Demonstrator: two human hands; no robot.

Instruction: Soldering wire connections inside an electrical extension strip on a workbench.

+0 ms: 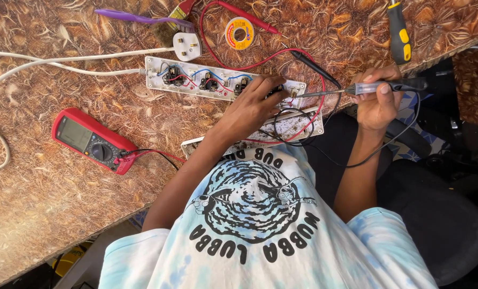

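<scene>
In the head view, the right hand (378, 101) has its fingers (384, 88) wrapped tight around the soldering iron (381, 86). The iron lies almost flat. Its long thin tip points away from those fingers, across to the other hand. The left hand (252, 107) rests on the near end of the open power strip (196, 80), with its fingers (274, 85) bent down onto the parts inside. I cannot tell if they pinch a wire or only press. The iron's tip ends just beside these left fingers, over that same end of the strip, so the left hand is the nearer one to that spot. The strip's long side runs away from the left fingers, along the desk (46, 214). A red meter (92, 140) sits well apart from both hands.
</scene>
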